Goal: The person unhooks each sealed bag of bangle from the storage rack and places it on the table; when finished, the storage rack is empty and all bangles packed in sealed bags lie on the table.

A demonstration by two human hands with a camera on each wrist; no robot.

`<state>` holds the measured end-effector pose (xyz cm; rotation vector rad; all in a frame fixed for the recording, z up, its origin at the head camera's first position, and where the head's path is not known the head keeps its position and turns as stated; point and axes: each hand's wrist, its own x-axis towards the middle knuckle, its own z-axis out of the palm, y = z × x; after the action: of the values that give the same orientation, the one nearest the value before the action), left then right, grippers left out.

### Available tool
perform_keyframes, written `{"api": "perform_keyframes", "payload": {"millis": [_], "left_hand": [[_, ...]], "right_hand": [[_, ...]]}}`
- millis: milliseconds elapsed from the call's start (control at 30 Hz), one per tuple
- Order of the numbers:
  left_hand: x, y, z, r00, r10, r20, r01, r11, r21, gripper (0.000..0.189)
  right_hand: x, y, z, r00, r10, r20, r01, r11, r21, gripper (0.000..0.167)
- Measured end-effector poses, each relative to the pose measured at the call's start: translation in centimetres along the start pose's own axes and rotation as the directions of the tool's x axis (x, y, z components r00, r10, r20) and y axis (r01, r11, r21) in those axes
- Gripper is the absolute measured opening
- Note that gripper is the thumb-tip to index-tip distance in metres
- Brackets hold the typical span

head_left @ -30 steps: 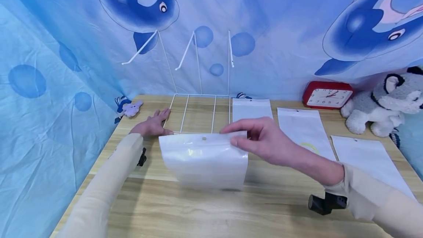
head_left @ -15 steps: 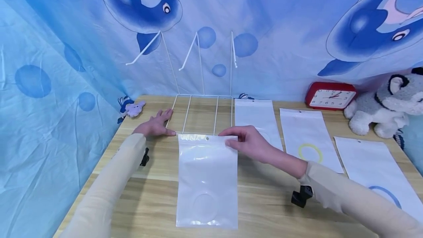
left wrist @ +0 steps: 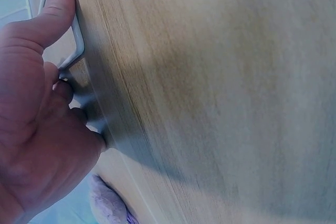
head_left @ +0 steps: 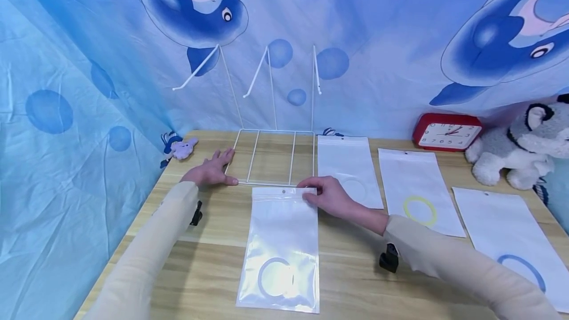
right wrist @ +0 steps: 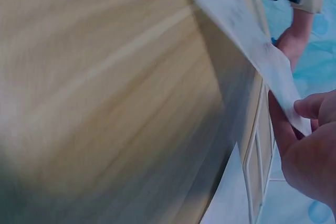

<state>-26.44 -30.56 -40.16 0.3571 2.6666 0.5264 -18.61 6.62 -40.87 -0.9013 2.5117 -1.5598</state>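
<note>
In the head view my right hand (head_left: 330, 196) pinches the top right corner of a white zip-top bag (head_left: 284, 226) between thumb and fingers. A pale bluish ring (head_left: 262, 285) shows through its lower part. The bag's top edge lies just in front of a white wire rack (head_left: 292, 157), which has upright wires and three prongs at the back. My left hand (head_left: 211, 168) rests at the rack's front left corner, fingers spread, thumb along the front wire. The left wrist view shows that thumb (left wrist: 58, 11) on the wire. In the right wrist view, the bag (right wrist: 247, 35) stands edge-on between thumb and fingers.
Right of the rack lie three more white bags: one with a pale ring (head_left: 348, 162), one with a yellow ring (head_left: 411, 177), one with a blue ring (head_left: 498, 221). A red clock (head_left: 448, 132) and a plush dog (head_left: 511, 147) stand back right. A small purple toy (head_left: 183, 148) lies left.
The bag in my right hand has swung down from a bent, tilted pose to hanging flat toward me, its ring now clearer. My left hand stays on the rack corner.
</note>
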Motion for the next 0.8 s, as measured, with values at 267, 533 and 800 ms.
{"api": "perform_keyframes", "payload": {"millis": [267, 533, 800], "left_hand": [[0.1, 0.1, 0.0, 1.0, -0.008, 0.005, 0.008, 1.0, -0.002, 0.107], [0.2, 0.0, 0.0, 1.0, -0.006, 0.006, 0.006, 1.0, 0.003, 0.107], [0.2, 0.0, 0.1, 1.0, -0.014, 0.0, 0.014, 1.0, 0.004, 0.106]], "right_hand": [[0.7, 0.5, 0.6, 0.999, -0.026, 0.026, 0.031, 0.983, -0.182, 0.01], [1.6, 0.3, 0.6, 0.999, -0.009, 0.042, 0.018, 0.976, -0.218, 0.004], [2.2, 0.5, 0.3, 0.996, 0.023, 0.082, 0.012, 0.915, -0.404, 0.005]]}}
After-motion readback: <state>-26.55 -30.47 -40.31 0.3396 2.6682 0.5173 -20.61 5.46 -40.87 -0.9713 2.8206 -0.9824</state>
